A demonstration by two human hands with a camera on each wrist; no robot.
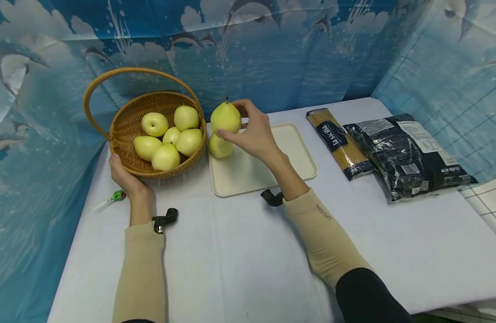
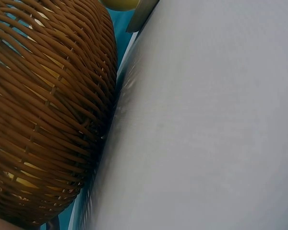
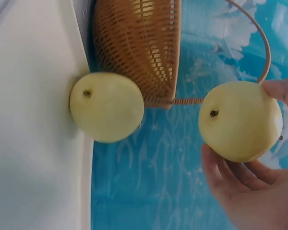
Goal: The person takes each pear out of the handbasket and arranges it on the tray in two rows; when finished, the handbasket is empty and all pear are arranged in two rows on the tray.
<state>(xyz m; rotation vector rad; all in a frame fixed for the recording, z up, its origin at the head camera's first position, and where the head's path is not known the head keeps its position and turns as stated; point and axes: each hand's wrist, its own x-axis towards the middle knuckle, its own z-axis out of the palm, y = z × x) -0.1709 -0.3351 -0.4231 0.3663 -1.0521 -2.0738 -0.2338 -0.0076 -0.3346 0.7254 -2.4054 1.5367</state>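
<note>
My right hand (image 1: 254, 132) pinches a yellow-green pear (image 1: 225, 117) between thumb and fingers, stem up, over the left end of a cream tray (image 1: 264, 166). Another pear (image 3: 106, 107) sits on that tray, just below the held one in the head view. To the left is a round wicker basket (image 1: 124, 134) with a tall handle, its opening tilted towards me. Several pears (image 1: 166, 157) lie inside it. My left hand (image 1: 131, 181) holds the basket at its near left side, the fingers partly hidden. The left wrist view shows the woven side close up.
A green-wrapped lollipop (image 1: 118, 195) lies left of my left wrist. On the right are a pack of spaghetti (image 1: 338, 141) and a black plastic bag (image 1: 411, 154). A blue dolphin-print curtain (image 1: 272, 58) hangs behind the white-covered table (image 1: 215, 260).
</note>
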